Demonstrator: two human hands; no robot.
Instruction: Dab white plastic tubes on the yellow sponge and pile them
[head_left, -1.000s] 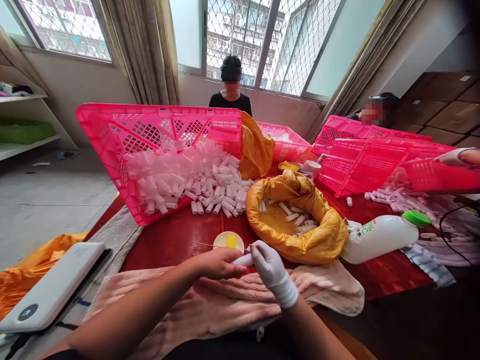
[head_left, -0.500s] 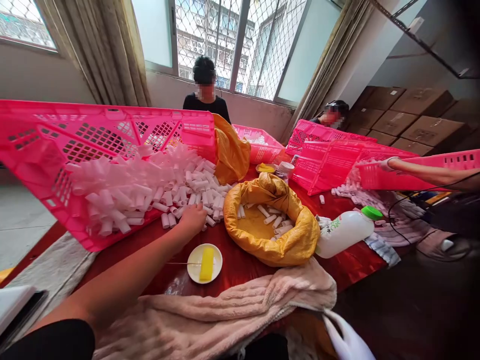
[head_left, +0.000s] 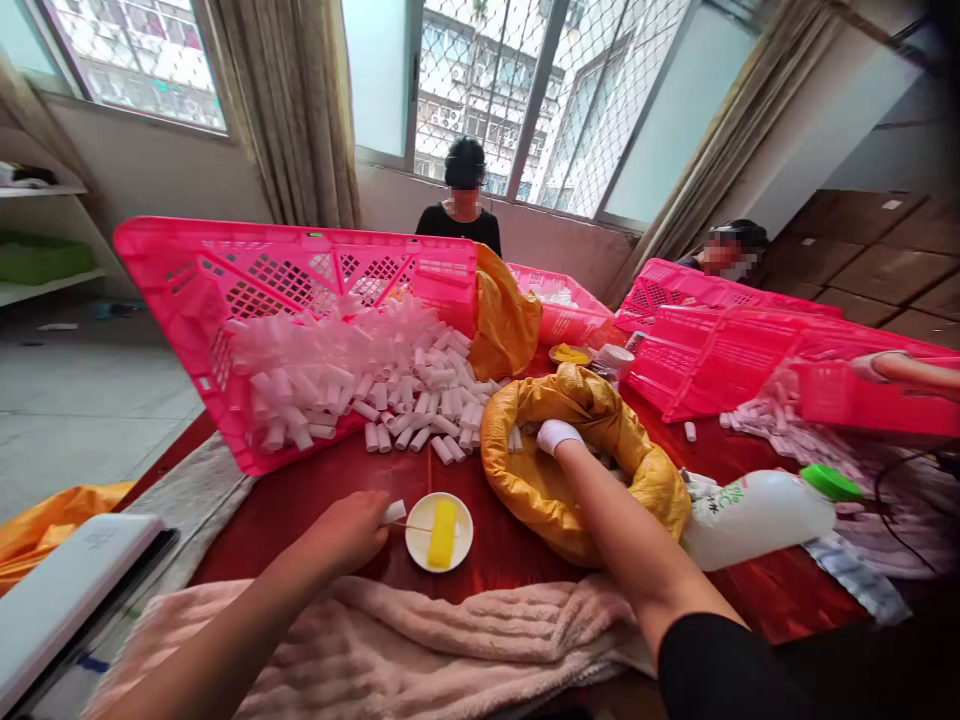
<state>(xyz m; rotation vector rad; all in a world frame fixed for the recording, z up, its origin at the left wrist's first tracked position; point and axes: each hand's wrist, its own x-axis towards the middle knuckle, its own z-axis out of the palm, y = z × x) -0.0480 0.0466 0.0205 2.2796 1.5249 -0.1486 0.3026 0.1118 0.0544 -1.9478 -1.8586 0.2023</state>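
My left hand is closed on a short white plastic tube, just left of a small white dish. A yellow block lies in the dish, and a thin stick runs from it towards that hand. In a white glove, my right hand reaches down into a yellow woven sack with a rolled rim. Its fingertips do not show clearly. Behind the dish, a pile of white tubes spills from a tilted pink crate.
A white bottle with a green cap lies right of the sack. A pink blanket covers the near table edge. More pink crates stand at the right, where a co-worker's gloved hand shows. Another person sits opposite.
My left hand has drawn back from the pile to beside the dish, with a tube in it. My right arm has come over the sack, hand inside. The view has swung left.
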